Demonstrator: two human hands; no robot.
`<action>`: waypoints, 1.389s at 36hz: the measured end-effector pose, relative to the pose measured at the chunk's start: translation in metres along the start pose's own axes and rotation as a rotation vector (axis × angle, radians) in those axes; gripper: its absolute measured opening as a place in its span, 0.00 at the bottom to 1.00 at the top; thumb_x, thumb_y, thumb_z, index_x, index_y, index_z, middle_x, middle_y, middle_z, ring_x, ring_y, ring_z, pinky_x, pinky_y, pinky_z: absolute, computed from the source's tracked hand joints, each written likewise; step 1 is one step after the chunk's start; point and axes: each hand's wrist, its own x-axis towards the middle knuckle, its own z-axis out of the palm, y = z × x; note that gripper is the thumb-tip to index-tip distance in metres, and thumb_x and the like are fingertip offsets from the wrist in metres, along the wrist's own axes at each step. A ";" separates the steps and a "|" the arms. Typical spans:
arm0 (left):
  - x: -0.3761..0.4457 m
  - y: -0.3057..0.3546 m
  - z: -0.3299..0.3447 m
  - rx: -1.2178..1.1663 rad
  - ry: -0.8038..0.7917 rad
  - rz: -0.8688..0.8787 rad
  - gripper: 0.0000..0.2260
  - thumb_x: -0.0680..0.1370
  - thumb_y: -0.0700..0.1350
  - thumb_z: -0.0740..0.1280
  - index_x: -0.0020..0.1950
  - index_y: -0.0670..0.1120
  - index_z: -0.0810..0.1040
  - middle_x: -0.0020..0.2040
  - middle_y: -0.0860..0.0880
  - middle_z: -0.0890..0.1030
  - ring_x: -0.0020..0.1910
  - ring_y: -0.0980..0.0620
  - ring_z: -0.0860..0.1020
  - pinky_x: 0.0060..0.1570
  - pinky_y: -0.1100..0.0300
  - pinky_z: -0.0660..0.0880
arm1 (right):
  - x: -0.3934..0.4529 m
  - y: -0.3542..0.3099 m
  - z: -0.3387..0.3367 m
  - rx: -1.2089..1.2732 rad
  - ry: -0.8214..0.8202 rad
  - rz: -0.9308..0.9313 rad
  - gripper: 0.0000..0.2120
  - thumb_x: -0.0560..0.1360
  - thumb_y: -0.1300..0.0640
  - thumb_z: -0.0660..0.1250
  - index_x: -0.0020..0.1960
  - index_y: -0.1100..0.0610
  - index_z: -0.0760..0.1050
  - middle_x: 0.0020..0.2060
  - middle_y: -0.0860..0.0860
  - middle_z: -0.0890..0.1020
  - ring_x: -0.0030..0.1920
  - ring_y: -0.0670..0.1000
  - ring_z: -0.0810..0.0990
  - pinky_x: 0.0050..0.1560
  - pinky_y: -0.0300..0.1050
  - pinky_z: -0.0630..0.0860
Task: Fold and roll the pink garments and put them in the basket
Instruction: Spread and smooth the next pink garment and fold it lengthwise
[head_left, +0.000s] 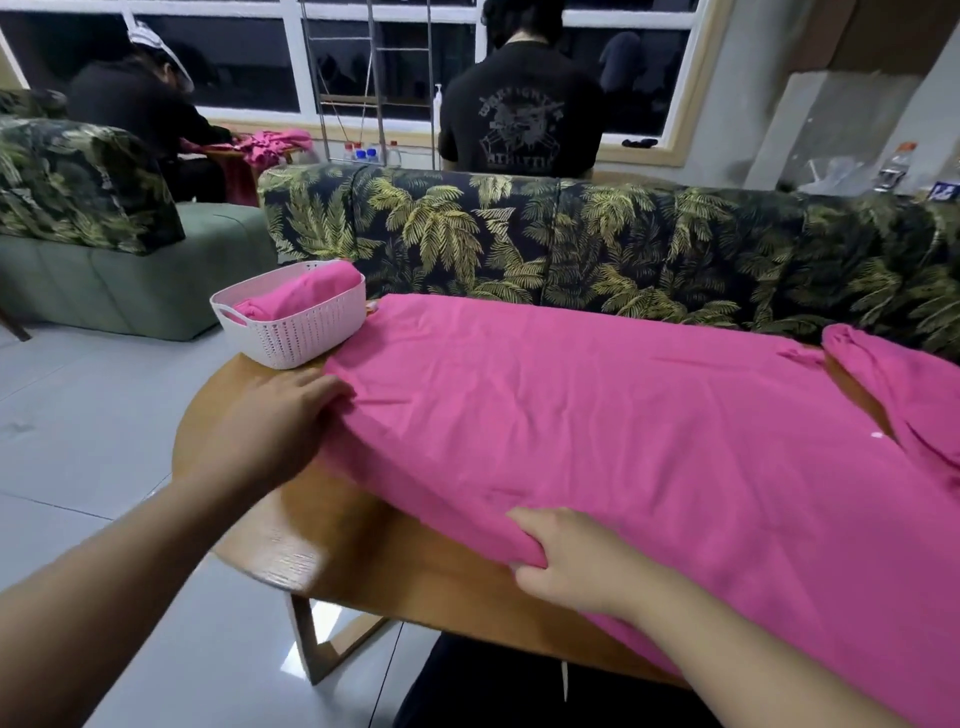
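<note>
A pink shirt (649, 415) is being held flat on the table (363, 545).
Its left edge is being pinched by the left hand (280, 421) and the right hand (571, 561); a rolled shirt (301, 296) is lying in the basket (291, 332).

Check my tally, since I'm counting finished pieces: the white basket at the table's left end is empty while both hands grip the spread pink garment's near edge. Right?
Not quite. The head view shows the white basket already holds a rolled pink garment. The rest stands: left hand and right hand grip the spread pink garment.

- garment (623, 415): matt pink cloth, soft, lightly creased
- basket (296, 332): white woven-look plastic
- worktop (363, 545): smooth, grained wood
- floor (78, 415): glossy tiles
</note>
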 end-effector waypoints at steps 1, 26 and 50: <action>0.020 0.004 0.000 -0.012 0.018 -0.023 0.18 0.73 0.50 0.55 0.46 0.45 0.83 0.42 0.46 0.84 0.37 0.43 0.82 0.37 0.52 0.76 | -0.005 0.007 -0.003 -0.004 -0.005 0.014 0.09 0.73 0.54 0.65 0.51 0.55 0.73 0.49 0.50 0.80 0.51 0.51 0.77 0.49 0.43 0.70; 0.092 0.198 0.189 -0.229 -0.603 0.182 0.40 0.67 0.67 0.32 0.76 0.59 0.59 0.78 0.55 0.57 0.77 0.52 0.52 0.72 0.44 0.52 | -0.265 0.142 -0.023 -0.059 0.302 0.549 0.25 0.65 0.23 0.60 0.55 0.36 0.71 0.58 0.30 0.70 0.64 0.29 0.61 0.60 0.30 0.62; 0.082 0.190 0.195 -0.298 -0.520 0.189 0.35 0.72 0.65 0.35 0.76 0.60 0.60 0.77 0.56 0.60 0.77 0.53 0.55 0.71 0.46 0.54 | -0.288 0.157 -0.023 -0.390 0.566 0.633 0.18 0.55 0.63 0.70 0.44 0.52 0.81 0.42 0.44 0.81 0.46 0.45 0.79 0.45 0.44 0.76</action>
